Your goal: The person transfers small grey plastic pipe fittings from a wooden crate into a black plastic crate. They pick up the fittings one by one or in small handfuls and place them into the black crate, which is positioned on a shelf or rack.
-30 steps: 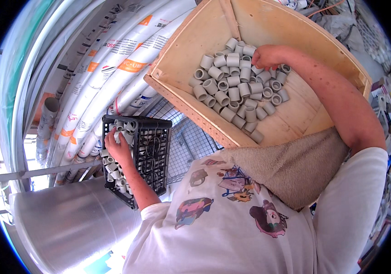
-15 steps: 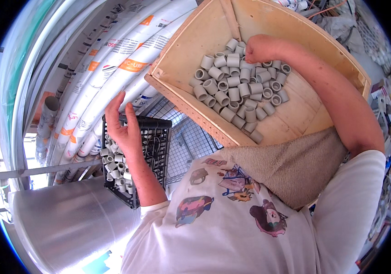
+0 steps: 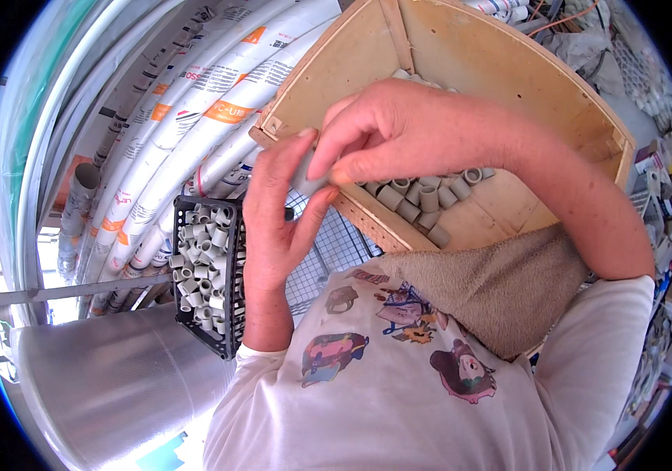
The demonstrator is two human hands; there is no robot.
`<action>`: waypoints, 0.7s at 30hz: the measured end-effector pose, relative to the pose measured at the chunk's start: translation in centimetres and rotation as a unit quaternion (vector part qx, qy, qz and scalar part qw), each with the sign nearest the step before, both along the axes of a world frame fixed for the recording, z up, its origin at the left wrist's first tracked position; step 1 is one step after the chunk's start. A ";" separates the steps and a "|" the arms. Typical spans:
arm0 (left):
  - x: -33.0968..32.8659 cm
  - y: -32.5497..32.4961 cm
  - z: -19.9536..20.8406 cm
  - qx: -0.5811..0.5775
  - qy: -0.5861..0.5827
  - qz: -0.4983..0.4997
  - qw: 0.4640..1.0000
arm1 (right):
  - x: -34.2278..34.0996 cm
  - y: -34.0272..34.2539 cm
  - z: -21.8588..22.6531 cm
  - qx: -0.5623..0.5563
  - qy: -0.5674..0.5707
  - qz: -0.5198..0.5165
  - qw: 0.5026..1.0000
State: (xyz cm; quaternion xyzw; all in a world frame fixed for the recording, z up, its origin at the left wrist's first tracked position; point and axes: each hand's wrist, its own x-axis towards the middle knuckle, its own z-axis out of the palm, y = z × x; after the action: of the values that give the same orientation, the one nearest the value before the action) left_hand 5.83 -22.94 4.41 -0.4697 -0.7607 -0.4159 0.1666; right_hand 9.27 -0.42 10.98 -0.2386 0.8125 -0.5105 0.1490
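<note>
A grey plastic pipe coupling [image 3: 304, 176] is held up between my two hands, over the left edge of a wooden box [image 3: 509, 59]. My right hand [image 3: 407, 129] pinches it between thumb and fingers. The thumb and fingers of my left hand [image 3: 272, 216] close around it from the left. Its ends are mostly covered by fingers. Several more grey couplings [image 3: 429, 198] lie loose in the box, partly hidden under my right hand and forearm. Beside my left wrist, a black plastic crate [image 3: 231, 322] holds many short grey fittings [image 3: 202, 259].
Wrapped white pipes [image 3: 195, 133] lean along the left. A large translucent roll [image 3: 116, 377] lies below the crate, near a metal bar [image 3: 77, 293]. A wire grid [image 3: 324, 243] shows between crate and box. A brown towel [image 3: 485, 286] covers the box's near edge.
My right hand has come left out of the coupling pile with a coupling. My left hand has moved right from above the crate to meet it, uncovering the fittings there.
</note>
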 end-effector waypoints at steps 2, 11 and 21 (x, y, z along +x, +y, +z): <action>0.3 0.2 -0.5 -0.008 -0.018 0.008 1.000 | 0.1 -0.3 -0.8 -0.036 -0.003 0.007 0.999; -3.2 -5.3 -2.6 0.008 0.040 0.189 0.981 | -2.4 4.5 -1.7 0.178 0.071 -0.093 0.977; -9.6 -23.7 -14.7 -0.208 -0.017 0.433 0.877 | -5.3 11.3 -11.7 0.566 -0.144 -0.112 0.804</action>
State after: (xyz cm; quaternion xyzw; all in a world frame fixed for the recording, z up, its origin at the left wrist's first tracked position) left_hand -3.73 -46.60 -10.32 -0.1101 -0.9598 -0.1422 0.2155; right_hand 3.93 10.83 -0.68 0.0574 0.9475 -0.0022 0.3146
